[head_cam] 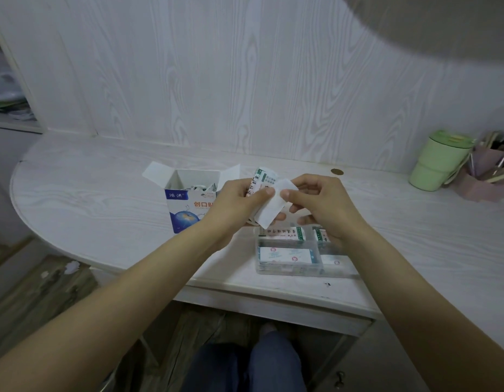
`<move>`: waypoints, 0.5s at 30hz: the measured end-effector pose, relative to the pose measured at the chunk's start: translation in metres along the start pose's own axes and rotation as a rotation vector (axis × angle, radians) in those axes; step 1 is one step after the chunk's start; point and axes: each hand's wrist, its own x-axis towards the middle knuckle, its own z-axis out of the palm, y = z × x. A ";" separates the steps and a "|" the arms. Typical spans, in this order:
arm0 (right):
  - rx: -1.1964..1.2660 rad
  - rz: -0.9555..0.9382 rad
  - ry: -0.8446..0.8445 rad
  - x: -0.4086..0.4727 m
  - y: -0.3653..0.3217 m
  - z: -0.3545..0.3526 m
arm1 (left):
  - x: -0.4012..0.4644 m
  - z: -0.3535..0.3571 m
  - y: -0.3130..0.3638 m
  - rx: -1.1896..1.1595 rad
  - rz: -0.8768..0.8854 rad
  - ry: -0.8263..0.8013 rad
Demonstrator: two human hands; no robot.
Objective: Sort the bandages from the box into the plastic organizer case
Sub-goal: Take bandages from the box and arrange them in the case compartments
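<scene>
Both hands meet above the white wood-grain table (pixel 103 199), just over the far edge of the case (pixel 287 267). The left hand (pixel 239 202) has its fingers curled round a small stack of bandages (pixel 263 178) — the printed, green-edged ends stick up past the knuckles. The right hand (pixel 315 205) pinches one white bandage (pixel 273 210) between thumb and forefinger; this strip lies slantwise across the front of the stack, its lower corner hanging between the two hands, and the left thumb rests against its upper edge.

The box (pixel 185 205) stands upright on the table just left of the left hand, its top flaps spread open, with more bandages showing inside. Its front is blue and white with red lettering.

The case is clear plastic, lidless as seen, and sits on the table near the front edge, partly under the right wrist. Its compartments hold bandages lying flat — a green-edged kind in the far ones, a white kind with red marks in the near ones.

At the table's far right stand a green cup (pixel 440 162) and, beside it, a pink holder (pixel 482 176) full of sticks.
</scene>
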 end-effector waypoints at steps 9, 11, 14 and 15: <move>0.167 0.068 0.060 0.001 -0.004 0.001 | 0.004 -0.002 -0.003 0.139 0.045 0.097; 0.256 0.087 0.036 0.001 -0.005 0.000 | 0.004 -0.004 -0.003 0.166 0.050 0.137; 0.345 0.100 0.025 0.002 -0.005 -0.003 | 0.003 -0.007 -0.002 0.126 0.048 0.140; 0.361 0.096 0.016 0.004 -0.004 -0.005 | 0.003 -0.008 -0.001 0.093 0.044 0.127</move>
